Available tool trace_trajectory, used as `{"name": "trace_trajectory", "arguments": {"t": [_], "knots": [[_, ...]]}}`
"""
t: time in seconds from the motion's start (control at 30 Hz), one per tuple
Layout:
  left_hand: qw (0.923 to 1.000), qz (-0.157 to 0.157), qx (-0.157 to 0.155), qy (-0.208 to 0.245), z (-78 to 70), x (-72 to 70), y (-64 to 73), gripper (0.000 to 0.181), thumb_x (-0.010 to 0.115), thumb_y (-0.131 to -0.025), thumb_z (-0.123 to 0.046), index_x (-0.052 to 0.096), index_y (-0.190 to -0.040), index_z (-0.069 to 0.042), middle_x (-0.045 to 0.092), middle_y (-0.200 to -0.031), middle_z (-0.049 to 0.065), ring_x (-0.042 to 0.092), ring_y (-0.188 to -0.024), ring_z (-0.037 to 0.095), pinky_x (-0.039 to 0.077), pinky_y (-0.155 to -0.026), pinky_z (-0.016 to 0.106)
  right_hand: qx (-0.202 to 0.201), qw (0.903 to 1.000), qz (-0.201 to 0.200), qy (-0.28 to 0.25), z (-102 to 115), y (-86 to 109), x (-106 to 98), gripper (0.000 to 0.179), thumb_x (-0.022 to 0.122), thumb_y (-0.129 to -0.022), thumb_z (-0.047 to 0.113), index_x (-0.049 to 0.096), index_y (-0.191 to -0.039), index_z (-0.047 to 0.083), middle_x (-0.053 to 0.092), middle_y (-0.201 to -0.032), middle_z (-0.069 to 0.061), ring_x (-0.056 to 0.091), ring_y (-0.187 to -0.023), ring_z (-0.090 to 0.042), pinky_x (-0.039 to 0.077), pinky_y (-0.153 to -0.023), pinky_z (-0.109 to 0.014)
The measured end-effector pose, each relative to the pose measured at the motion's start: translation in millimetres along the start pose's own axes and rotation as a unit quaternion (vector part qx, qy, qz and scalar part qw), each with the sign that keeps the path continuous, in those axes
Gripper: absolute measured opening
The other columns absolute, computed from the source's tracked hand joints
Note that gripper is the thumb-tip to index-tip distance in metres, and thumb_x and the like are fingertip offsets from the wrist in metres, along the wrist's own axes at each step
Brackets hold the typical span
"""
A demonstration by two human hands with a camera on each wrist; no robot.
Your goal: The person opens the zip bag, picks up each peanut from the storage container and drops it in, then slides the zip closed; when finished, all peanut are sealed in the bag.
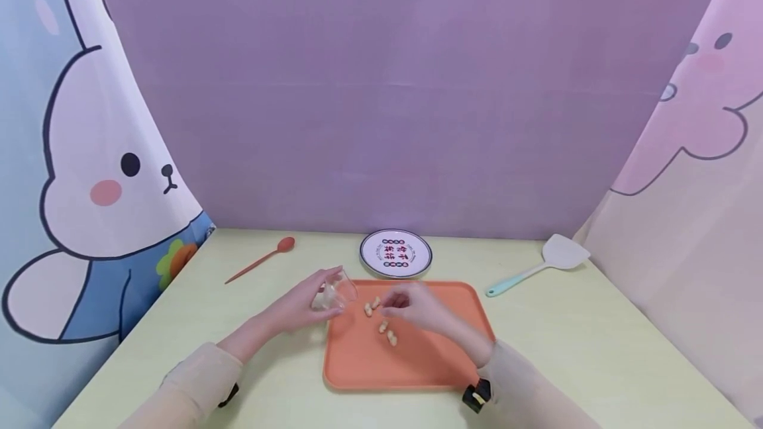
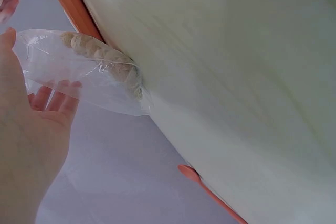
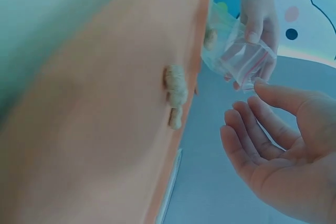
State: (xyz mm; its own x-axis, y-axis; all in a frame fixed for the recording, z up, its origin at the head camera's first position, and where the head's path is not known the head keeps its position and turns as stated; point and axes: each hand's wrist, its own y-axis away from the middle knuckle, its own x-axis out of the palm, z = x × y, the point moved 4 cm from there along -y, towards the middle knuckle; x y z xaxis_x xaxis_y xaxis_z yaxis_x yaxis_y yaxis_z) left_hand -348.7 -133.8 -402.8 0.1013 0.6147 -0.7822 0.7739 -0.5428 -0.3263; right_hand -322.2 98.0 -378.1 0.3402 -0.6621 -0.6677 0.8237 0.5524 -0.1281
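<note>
1. The left hand (image 1: 305, 303) holds a clear bag (image 1: 340, 291), its fingers and thumb set round the bag's sides near the mouth.
2. Pale peanuts (image 2: 102, 56) lie inside the bag, on the far side of it from the left fingertips in the left wrist view.
3. The right hand (image 1: 414, 306) hangs over the orange tray (image 1: 417, 366), its fingers loosely curved and apart from the thumb, with nothing seen between them.
4. Loose peanuts (image 1: 383, 327) lie on the tray: some just left of the right fingertips, others nearer the body.
5. Ahead of both hands' fingers, on the surface (image 1: 274, 382), sit a plate (image 1: 396, 253) between them, a red spoon (image 1: 286, 243) to their left and a spatula (image 1: 563, 252) to their right.
</note>
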Motion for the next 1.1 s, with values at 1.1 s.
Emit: {"name": "trace_trajectory", "arguments": {"t": [1.1], "knots": [[0.9997, 0.009, -0.023, 0.004, -1.1, -0.3, -0.4, 0.084, 0.069, -0.08, -0.047, 0.032, -0.145, -0.01, 0.049, -0.138, 0.008, 0.048, -0.127, 0.027, 0.041, -0.104, 0.045, 0.003, 0.9965, 0.04, 0.073, -23, 17.7, 18, 0.013, 0.073, -0.08, 0.014, 0.072, -0.092, 0.008, 0.067, -0.083, 0.0, 0.057, -0.072, -0.004, 0.049, -0.065, -0.017]]}}
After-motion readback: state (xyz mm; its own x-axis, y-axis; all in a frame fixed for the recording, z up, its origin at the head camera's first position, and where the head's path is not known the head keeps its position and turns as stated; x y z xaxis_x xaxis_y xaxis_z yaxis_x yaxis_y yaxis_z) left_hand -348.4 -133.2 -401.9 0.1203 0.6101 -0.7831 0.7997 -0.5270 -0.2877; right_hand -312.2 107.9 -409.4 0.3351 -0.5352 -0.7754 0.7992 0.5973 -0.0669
